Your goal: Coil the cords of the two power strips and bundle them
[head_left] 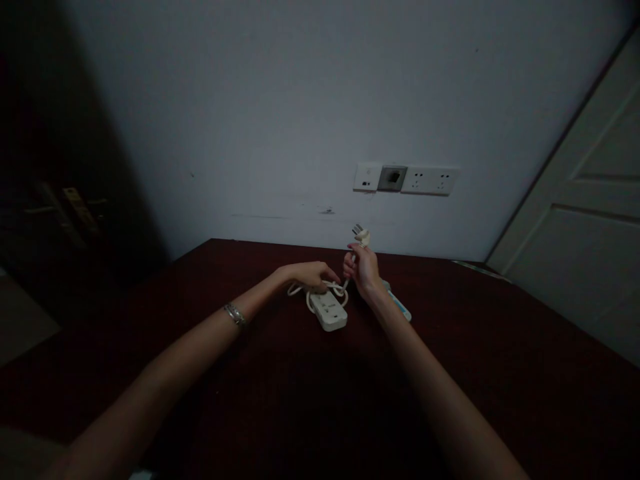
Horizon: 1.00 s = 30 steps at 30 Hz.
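Note:
A white power strip [330, 313] lies on the dark table, its cord [339, 288] looped loosely about its far end. My left hand [311, 275] reaches over that far end from the left, fingers curled down onto the strip and the coils; the fingertips are partly hidden. My right hand [364, 268] is raised to the right of the strip, closed round the cord just below the three-pin plug [364, 236]. The plug's metal prongs point up towards the wall. Partly covered by my right wrist is a flat white and light-blue object [400, 303], kind unclear.
Behind the table [280, 387] rises a pale wall [280, 120]. On it sit a white socket panel [430, 181], a grey plate [393, 178] and another white plate [367, 177]. A white door [595, 193] stands right; a dark door with a handle [80, 207] stands left.

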Available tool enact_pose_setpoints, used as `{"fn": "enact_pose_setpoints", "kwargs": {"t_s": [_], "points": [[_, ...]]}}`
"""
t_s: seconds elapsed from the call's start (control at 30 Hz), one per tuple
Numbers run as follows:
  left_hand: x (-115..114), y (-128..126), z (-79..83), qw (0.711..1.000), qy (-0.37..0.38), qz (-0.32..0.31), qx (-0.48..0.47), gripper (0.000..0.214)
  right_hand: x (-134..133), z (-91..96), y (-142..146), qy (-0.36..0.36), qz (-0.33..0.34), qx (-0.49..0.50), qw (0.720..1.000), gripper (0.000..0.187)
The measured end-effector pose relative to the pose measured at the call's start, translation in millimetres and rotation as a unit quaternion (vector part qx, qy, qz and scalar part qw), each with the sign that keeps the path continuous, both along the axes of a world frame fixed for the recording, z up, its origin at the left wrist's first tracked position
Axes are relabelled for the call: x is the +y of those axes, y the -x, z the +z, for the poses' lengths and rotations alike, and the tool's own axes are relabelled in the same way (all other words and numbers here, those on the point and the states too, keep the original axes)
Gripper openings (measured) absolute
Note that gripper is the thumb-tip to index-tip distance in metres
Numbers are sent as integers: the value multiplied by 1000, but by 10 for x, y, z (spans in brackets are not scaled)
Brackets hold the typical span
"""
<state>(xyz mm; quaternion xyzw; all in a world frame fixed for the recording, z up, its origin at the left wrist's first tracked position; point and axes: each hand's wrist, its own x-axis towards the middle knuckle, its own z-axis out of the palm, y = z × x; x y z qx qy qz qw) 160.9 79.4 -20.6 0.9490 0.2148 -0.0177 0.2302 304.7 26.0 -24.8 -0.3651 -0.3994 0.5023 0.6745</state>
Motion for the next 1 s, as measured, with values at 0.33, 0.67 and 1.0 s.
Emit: {"fn": "enact_pose_setpoints", "kwargs": {"t_s": [0.33,0.67,1.0], "points": [[89,-145,-58,998,-29,-42,26,25,-23,13,5,88,44,-63,993,12],[424,-241,-226,999,-32,-37,2,17,-345,-262,78,48,-13,-70,996,25],[439,-88,-167,999,9,-34,-19,28,-754,-542,123,-32,-23,-59,997,34]]}}
